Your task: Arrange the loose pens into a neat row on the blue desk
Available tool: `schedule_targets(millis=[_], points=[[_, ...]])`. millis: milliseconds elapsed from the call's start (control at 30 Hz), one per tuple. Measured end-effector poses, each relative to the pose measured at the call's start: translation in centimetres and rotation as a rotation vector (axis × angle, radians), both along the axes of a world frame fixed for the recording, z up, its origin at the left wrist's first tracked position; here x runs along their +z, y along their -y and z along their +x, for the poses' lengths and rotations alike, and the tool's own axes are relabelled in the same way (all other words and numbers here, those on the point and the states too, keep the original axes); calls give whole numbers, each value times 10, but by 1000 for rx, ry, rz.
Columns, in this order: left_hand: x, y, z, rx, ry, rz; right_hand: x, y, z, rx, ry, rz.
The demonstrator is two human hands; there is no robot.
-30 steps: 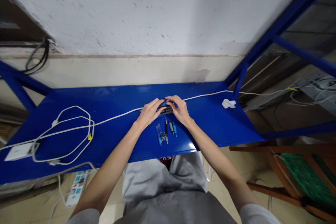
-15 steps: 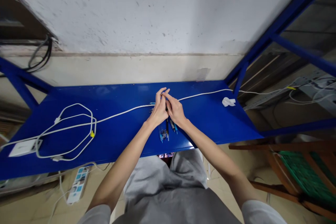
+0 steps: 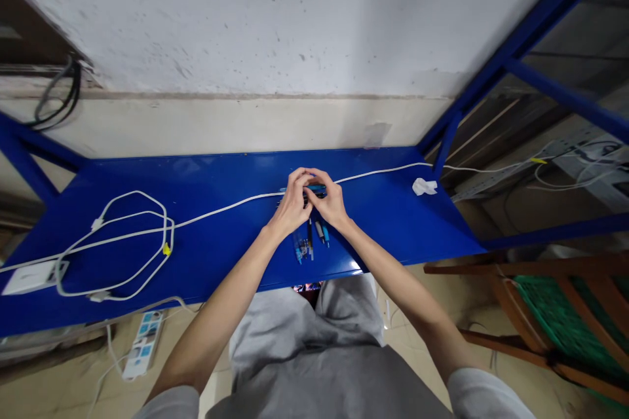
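Both hands meet over a small cluster of pens on the blue table, their fingers bent and their fingertips touching in an arch. My left hand (image 3: 292, 204) has its fingers curled toward the right one. My right hand (image 3: 329, 201) mirrors it, thumb bent inward. Through the gap between them shows a blue pen (image 3: 318, 188), lying crosswise. Whatever the fingertips pinch is too small or hidden to tell. Nearer the table's front edge lie a clear pen with a blue tip (image 3: 297, 250), a thin dark pen (image 3: 310, 236) and a blue pen (image 3: 325, 236).
A white cable (image 3: 221, 209) runs across the blue table (image 3: 388, 216) behind the hands. Coiled cable (image 3: 170, 226) and a white box (image 3: 32, 277) lie at left. Crumpled tissue (image 3: 424, 187) sits at right. A power strip (image 3: 143, 344) and a wooden chair (image 3: 535, 321) stand below.
My fingers have arched and the hands have parted slightly in the middle, uncovering a crosswise blue pen between them. The whole view has shifted a little; the pens in front stay put.
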State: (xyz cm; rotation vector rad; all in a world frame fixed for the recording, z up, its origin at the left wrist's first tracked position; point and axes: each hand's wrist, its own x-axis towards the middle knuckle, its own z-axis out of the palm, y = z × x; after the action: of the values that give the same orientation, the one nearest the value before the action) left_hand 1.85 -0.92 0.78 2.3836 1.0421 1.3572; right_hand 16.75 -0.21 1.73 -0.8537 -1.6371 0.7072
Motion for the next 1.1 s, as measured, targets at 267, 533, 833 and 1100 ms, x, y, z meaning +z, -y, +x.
schedule_targets(millis=[267, 533, 833, 1100], points=[[8, -10, -22, 153, -247, 32, -1, -15, 18, -18, -212, -254], [7, -3, -17, 173, -230, 30, 3, -12, 20, -20, -177, -301], [0, -7, -21, 138, -72, 34, 3, -10, 26, -64, 7, -310], [2, -7, -21, 143, -25, -38, 8, -13, 28, 64, 65, -192]])
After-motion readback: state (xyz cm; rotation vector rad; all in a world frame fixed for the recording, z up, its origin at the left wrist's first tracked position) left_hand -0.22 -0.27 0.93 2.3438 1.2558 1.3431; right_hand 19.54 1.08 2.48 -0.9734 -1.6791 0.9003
